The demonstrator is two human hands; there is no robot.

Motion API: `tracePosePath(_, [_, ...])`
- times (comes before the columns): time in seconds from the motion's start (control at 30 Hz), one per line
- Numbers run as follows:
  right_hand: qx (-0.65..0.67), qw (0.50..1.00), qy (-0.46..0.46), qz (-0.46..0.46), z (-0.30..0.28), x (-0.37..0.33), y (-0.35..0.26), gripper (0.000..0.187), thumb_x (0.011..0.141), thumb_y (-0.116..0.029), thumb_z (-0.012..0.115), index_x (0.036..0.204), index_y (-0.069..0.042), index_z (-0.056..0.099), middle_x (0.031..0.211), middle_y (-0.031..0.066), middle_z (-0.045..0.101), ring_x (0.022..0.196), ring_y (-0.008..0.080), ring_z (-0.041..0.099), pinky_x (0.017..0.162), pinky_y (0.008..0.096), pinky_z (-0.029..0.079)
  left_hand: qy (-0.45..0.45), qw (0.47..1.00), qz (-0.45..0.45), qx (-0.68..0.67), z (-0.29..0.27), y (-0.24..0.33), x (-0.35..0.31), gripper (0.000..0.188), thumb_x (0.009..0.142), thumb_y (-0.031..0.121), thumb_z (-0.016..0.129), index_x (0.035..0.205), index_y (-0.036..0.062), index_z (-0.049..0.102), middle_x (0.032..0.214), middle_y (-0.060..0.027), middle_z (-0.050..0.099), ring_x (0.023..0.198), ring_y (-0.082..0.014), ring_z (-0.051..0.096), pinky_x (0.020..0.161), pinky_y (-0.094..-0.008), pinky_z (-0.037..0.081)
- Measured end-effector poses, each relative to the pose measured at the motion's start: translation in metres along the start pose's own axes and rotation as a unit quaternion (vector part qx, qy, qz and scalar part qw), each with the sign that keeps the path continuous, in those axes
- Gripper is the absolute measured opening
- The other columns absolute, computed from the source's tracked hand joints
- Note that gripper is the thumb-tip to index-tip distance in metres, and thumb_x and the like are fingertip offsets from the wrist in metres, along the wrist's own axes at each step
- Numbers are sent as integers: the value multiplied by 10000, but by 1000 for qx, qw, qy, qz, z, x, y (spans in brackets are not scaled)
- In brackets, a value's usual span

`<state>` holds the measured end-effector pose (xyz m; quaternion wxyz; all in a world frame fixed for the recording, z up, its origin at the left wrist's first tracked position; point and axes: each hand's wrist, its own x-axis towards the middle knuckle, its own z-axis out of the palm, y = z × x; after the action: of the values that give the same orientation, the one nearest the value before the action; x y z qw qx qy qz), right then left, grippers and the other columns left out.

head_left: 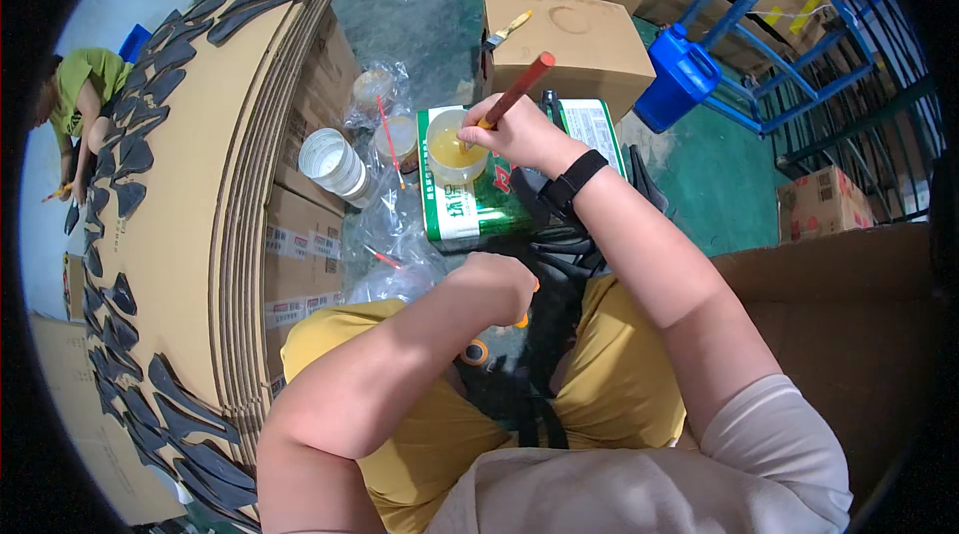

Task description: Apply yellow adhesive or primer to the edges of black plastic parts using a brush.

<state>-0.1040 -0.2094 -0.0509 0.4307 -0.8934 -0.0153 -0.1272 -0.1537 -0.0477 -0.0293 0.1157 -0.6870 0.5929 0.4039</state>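
My right hand (pixel 529 137) is closed round the red-brown handle of a brush (pixel 523 84), held at a slant. Its lower end dips into a clear plastic cup (pixel 445 124) of yellowish liquid, so the bristles are hidden. The cup stands on a green and white tin (pixel 509 217) in front of me. Above my lap my left hand (pixel 499 284) is closed, back toward me. Small orange bits show at its edge, but what it grips is hidden. Below it is an orange ring-shaped thing (pixel 475 352). Black pieces (pixel 569 239) lie by the tin.
Stacked cardboard (pixel 200 224) at left carries many black shaped pieces (pixel 133 154); a person in green (pixel 92 84) works beyond. White tubs (pixel 335 162) and a thin red stick (pixel 388 134) lie nearer. A brush (pixel 508 29) rests on boxes (pixel 569 44); a blue jerrycan (pixel 679 79) stands right.
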Motion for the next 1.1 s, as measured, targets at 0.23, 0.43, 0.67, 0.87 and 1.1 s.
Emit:
tracePosePath(0.23, [39,992,-18,117,-18,-12,0,266,817,-248,587,863,-1,673,764,106,646,732,188,600,668,315,470,48,999,10,-6,5,-4,5,255,749,119,564,981,99,668,973,-98,662,927,-280,633,752,-388,516])
tracePosePath(0.43, [324,908,118,237,-19,-30,9,184,813,-216,587,826,-64,691,664,8,597,577,64,526,506,215,399,50,999,20,-4,4,-2,4,281,727,123,589,998,98,657,955,-99,664,915,-281,634,746,-393,517])
tracePosePath(0.67, [523,766,161,337,-8,-41,29,213,869,-253,577,944,-54,582,666,18,583,462,64,476,368,161,309,-1,999,42,5,0,2,6,486,752,209,635,1220,113,546,1032,-174,630,968,-337,598,793,-428,486])
tracePosePath(0.87, [566,722,210,339,-10,-41,29,230,875,-271,580,945,-59,524,659,39,574,460,85,473,374,176,321,18,999,45,-14,1,3,3,490,737,179,627,1214,105,548,1031,-181,628,964,-343,597,789,-426,486])
tracePosePath(1.1, [309,933,89,158,-22,-49,0,149,843,-196,597,886,-73,669,715,0,600,581,42,499,495,190,378,15,998,43,-32,3,0,3,492,748,189,628,1225,105,540,1026,-182,629,957,-342,598,792,-428,483])
